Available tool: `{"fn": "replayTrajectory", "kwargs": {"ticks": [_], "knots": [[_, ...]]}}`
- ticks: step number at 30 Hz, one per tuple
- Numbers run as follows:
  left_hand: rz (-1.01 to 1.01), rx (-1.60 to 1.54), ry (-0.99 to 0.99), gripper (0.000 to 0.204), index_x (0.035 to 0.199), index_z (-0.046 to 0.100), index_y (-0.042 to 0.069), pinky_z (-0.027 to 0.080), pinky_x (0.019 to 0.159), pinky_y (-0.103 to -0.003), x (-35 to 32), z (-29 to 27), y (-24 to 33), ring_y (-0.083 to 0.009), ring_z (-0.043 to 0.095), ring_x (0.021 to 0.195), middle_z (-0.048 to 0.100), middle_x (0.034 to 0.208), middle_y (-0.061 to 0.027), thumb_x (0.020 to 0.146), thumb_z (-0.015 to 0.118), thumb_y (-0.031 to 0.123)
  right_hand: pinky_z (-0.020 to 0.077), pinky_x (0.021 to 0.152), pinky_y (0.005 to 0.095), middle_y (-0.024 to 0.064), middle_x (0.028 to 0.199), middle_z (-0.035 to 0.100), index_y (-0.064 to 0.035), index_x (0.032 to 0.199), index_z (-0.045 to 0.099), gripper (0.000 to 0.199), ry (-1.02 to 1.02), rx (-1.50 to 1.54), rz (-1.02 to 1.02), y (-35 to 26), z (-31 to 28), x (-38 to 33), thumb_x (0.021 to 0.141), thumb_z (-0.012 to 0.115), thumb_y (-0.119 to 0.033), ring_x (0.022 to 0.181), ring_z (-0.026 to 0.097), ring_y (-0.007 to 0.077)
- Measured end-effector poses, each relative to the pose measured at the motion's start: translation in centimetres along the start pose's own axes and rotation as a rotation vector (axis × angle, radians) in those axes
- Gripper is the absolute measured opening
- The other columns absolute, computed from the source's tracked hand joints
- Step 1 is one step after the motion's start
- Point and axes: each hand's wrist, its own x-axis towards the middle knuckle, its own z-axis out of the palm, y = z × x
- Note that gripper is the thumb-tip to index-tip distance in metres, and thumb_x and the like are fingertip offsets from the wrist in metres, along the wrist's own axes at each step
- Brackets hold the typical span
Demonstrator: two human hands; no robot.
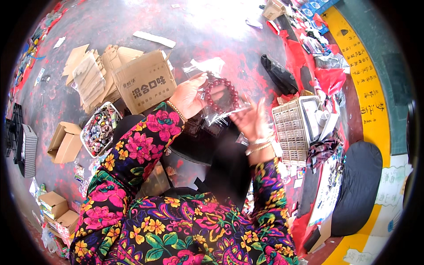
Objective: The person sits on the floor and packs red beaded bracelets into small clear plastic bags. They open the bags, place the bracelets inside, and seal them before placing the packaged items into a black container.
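Observation:
A dark red beaded bracelet [234, 94] lies in a clear plastic bag [211, 115] held up in front of me. My left hand [191, 95] grips the bag's left side, thumb near the beads and the other fingers partly behind the bracelet. At the bag's lower right edge is my right hand [252, 121], with the film drawn between its thumb and fingers. Beyond the bracelet, more crumpled clear plastic [207, 66] shows. Under my hands sits a dark container [190, 148] with small clear packets, largely hidden by my hands and by blurred black cloth.
To the left are a cardboard box [143, 81], flattened cardboard [86, 79], a white basket [84, 143] of small packaged items and an open carton [66, 143]. At right stand a beige plastic basket [289, 128], a black bag [279, 75] and a black oval stool seat [357, 187].

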Motion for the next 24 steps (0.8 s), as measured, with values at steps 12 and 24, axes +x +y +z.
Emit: {"fn": "replayTrajectory", "kwargs": {"ticks": [12, 24], "knots": [[0.204, 0.063, -0.218, 0.031, 0.122, 0.047, 0.003, 0.042, 0.092, -0.036, 0.1, 0.0, -1.4, -0.0199, 0.053, 0.105, 0.056, 0.114, -0.0081, 0.096, 0.042, 0.020, 0.0438, 0.090, 0.0345, 0.0034, 0.106, 0.060, -0.0083, 0.110, 0.054, 0.034, 0.018, 0.320, -0.103, 4.2, 5.9, -0.2, 0.081, 0.067, -0.019, 0.101, 0.057, 0.0199], [-0.083, 0.216, -0.231, 0.042, 0.124, 0.045, 0.001, 0.038, 0.098, -0.040, -0.5, -0.2, 1.4, -0.0248, 0.047, 0.115, 0.049, 0.124, -0.0123, 0.090, 0.053, 0.023, 0.0489, 0.083, 0.0367, 0.0165, 0.093, 0.066, 0.0048, 0.100, 0.060, 0.028, 0.163, -0.066, -0.271, 0.3, 0.5, -3.2, 0.081, 0.059, -0.016, 0.087, 0.063, 0.0247]]}}
